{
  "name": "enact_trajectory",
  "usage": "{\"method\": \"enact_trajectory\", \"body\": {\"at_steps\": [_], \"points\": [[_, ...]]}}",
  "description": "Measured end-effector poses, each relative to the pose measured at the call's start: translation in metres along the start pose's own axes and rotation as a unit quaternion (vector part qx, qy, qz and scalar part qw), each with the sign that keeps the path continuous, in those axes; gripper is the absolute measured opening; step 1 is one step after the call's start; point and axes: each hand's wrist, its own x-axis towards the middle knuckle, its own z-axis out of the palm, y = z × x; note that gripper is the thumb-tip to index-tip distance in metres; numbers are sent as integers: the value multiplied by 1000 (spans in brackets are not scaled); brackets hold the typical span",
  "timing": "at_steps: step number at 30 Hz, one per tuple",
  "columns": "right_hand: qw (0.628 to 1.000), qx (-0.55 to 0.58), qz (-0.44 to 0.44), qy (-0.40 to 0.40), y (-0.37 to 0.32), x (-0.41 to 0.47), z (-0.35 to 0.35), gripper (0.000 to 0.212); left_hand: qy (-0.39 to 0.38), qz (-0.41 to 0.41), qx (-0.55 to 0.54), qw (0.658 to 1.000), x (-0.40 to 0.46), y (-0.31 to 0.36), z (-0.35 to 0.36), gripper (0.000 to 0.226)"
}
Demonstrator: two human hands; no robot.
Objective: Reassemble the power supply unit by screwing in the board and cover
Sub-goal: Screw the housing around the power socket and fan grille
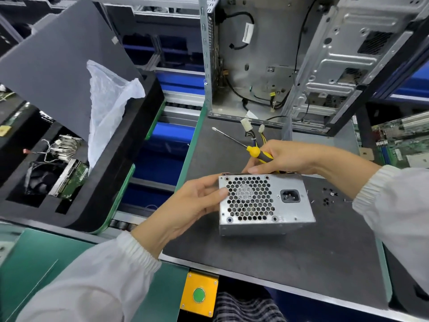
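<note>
Steadying hand: the left hand gripped the grille end of the grey metal power supply unit, which stood on the dark work mat, fan side up.
Tool hand: the right hand held the yellow-and-black-handled screwdriver in curled fingers while its fingertips touched the unit's far edge.
Loose parts: small dark screws lay just beside the unit.
Advice: probably best to seat each screw square, hold the case firm, and tighten without forcing.
Behind: an open silver computer chassis.
Writing: none legible.
</note>
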Motion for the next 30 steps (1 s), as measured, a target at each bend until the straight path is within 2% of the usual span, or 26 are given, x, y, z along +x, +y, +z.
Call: {"method": "enact_trajectory", "body": {"at_steps": [4, 7, 9, 12, 18, 26, 28, 30], "points": [[1000, -10, -10, 2, 2, -1, 3, 28, -17, 2, 27, 1000, -5, -3, 2, 45], [1000, -11, -6, 5, 4, -3, -2, 30, 4, 14, 52, 999, -10, -10, 2, 66], [1000, 4, 6, 12, 8, -3, -6, 24, -25, 26, 83, 996, -13, -11, 2, 74], [999, 39, 17, -11, 11, -4, -6, 21, -41, 36, 136, 989, -13, -10, 3, 77], [996, 56, 38, -63, 9, 0, -11, 31, -26, 36, 130, 991, -10, -7, 2, 85], [981, 151, 55, -105, 9, -1, -7, 38, -30, 36, 135, 990, -6, -12, -1, 91], [979, 148, 59, -125, 6, 1, -8, 40, -28, 25, 107, 994, -5, -14, -3, 86], [978, 143, 62, -141, 4, 1, -10, 38, -24, 9, 57, 998, -4, -14, -6, 70]]}}
